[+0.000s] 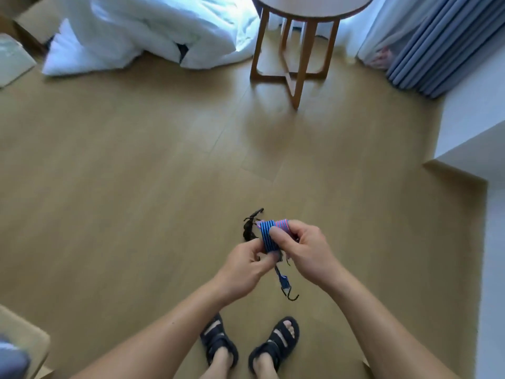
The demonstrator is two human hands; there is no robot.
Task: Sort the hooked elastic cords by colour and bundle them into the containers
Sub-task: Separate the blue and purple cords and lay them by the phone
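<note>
A bundle of hooked elastic cords (267,236) is held in front of me above the floor. It shows blue striped cords side by side and a pink striped part (282,224) at its right. My right hand (303,251) grips the bundle, thumb pressed on the blue cords. My left hand (247,265) pinches the bundle's lower end. Black hooks (251,224) stick out at the upper left. One blue cord end with a black hook (285,285) dangles below between my hands. No container is in view.
A wooden round side table (293,54) stands ahead. White bedding (142,31) lies on the floor at the back left. Blue-grey curtains (448,47) hang at the right beside a white wall corner (464,149). My sandalled feet (251,348) stand on the wooden floor below.
</note>
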